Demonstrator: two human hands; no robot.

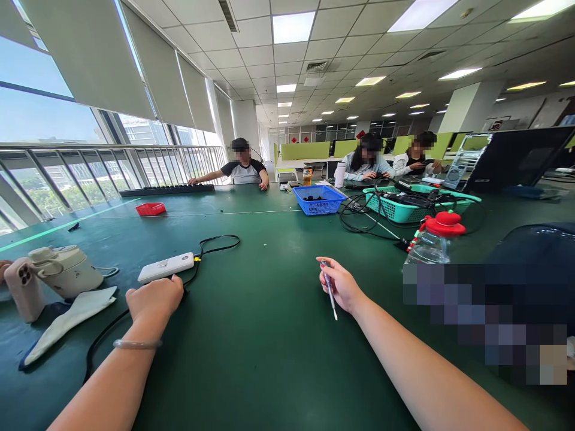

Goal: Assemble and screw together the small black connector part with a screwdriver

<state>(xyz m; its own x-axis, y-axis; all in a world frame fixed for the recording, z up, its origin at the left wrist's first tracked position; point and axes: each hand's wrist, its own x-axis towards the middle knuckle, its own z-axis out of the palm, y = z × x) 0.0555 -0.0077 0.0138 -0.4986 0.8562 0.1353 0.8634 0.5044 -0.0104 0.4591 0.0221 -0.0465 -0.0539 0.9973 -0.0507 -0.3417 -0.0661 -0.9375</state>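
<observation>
My right hand (pixel 341 284) is raised a little above the green table (pixel 269 335), fingers closed round a thin silver pen-like tool (pixel 330 290) whose tip points down toward me. My left hand (pixel 155 297) rests on the table as a loose fist, knuckles up, with a clear bangle on the wrist. It lies on or right beside a black cable (pixel 211 245) and just in front of a white power bank (pixel 166 267). Whether anything is inside the left fist is hidden.
A white cup-shaped appliance (pixel 67 269), a pink phone (pixel 24 287) and a white cloth (pixel 72 314) lie at the left. A red-capped bottle (pixel 433 239), blue basket (pixel 320 199), teal basket (pixel 404 206) and red tray (pixel 150 208) stand further off. Three people sit at the far end.
</observation>
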